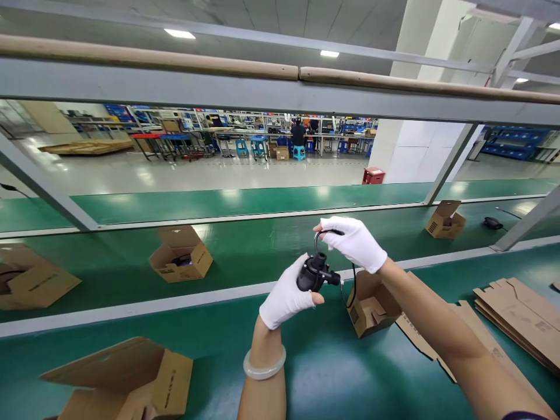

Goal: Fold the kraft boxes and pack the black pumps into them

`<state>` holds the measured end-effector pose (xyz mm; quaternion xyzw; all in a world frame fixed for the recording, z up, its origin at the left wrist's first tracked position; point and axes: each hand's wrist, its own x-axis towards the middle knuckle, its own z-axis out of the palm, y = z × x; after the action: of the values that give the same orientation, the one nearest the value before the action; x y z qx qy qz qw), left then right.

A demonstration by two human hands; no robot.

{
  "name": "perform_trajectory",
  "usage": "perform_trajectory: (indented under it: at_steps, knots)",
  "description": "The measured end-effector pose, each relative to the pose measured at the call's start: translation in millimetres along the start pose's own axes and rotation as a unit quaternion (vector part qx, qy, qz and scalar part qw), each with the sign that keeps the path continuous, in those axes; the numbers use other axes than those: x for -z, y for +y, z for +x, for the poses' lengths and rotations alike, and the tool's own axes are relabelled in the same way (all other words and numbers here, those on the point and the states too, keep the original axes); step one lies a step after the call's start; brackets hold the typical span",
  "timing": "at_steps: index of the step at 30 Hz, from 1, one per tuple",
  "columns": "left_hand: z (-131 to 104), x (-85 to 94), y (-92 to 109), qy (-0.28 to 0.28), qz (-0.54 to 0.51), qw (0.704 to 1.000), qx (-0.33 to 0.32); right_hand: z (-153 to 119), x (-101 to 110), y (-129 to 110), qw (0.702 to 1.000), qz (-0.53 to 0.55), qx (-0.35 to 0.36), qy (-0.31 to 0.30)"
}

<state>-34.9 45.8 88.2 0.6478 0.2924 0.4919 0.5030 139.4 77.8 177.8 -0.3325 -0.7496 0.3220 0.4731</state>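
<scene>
In my left hand, gloved in white with bare fingertips, sits a small black water pump with two stubby ports, the fingers wrapped round its body. Above it, my right hand, gloved the same way, pinches the pump's black cable. The cable loops up from the pump into the fingers and hangs down on the other side. Just below my right hand stands an open cardboard box on the green bench. The inside of my right grip is partly hidden.
Flattened cardboard lies stacked at the right. Another open box stands front left. On the belt beyond are several open boxes, including one with a black item. Metal posts rise behind it. A person sits far off.
</scene>
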Motion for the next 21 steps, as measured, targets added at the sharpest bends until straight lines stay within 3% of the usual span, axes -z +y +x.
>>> perform_trajectory:
  at_steps: [3,5,7,10,11,13,15,18,20,21]
  knots:
    - [-3,1.1,4,-0.04,-0.049,0.998,0.02,-2,-13,23,0.997,-0.001,-0.075,-0.014]
    - [-3,2.2,2,-0.002,-0.11,0.994,0.014,-11,-24,37,0.991,-0.007,-0.135,-0.022]
    - [-1,3.5,0,0.084,-0.193,0.978,0.0,-25,-35,46,0.985,-0.032,-0.165,-0.029]
    - [5,8.4,-2,0.265,-0.348,0.899,-0.004,-48,-48,52,0.981,-0.125,-0.13,-0.071]
    - [8,11.3,-2,0.301,-0.4,0.866,0.007,-56,-51,52,0.974,-0.17,-0.102,-0.105]
    - [11,17.9,-1,0.319,-0.475,0.82,0.028,-70,-55,47,0.942,-0.271,-0.051,-0.192]
    - [13,23.8,-2,0.328,-0.463,0.823,0.017,-81,-56,36,0.892,-0.359,-0.009,-0.274]
    - [13,27.3,-9,0.405,-0.345,0.845,-0.05,-90,-48,7,0.826,-0.429,0.063,-0.36]
    - [11,26.5,-14,0.428,-0.275,0.857,-0.081,-88,-37,-17,0.797,-0.452,0.12,-0.382]
    - [10,25.4,-17,0.414,-0.24,0.874,-0.085,-84,-30,-29,0.791,-0.462,0.146,-0.374]
